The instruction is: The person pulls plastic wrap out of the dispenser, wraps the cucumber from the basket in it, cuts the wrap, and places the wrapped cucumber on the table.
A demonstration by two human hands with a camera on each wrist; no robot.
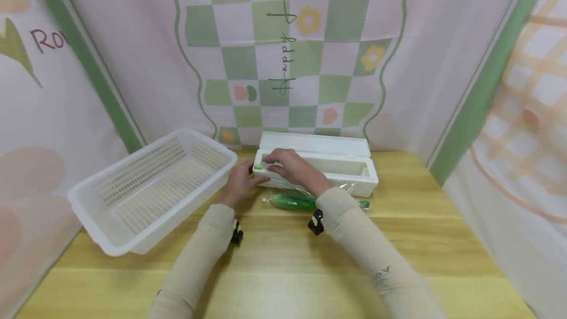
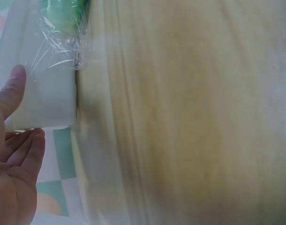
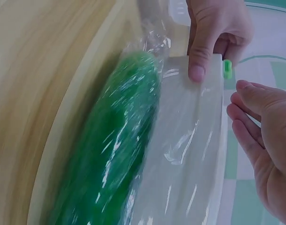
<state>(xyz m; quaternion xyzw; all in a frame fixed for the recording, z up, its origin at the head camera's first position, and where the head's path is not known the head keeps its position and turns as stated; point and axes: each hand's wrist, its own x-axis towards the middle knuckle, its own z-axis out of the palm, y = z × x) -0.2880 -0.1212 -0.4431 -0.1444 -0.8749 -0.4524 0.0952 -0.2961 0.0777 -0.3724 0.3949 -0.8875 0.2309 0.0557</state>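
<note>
From the head camera, the white box (image 1: 360,181) sits toward the tabletop's (image 1: 274,260) far edge, its lid (image 1: 314,144) tipped back on the far side, a white basket (image 1: 155,196) off left. The right sleeve hides part of the cucumber (image 1: 290,202) there, but the right wrist view brings it up close: deep green, long, glossy under creased clear film (image 3: 183,150), lying just on the near side of the box. That view also picks out a green clip (image 3: 227,69) at the box's left end. The left hand (image 1: 239,181) has that end, thumb on the near wall, fingers round the corner; the right hand's (image 1: 290,166) fingers are loosely bent, gripping nothing.
</note>
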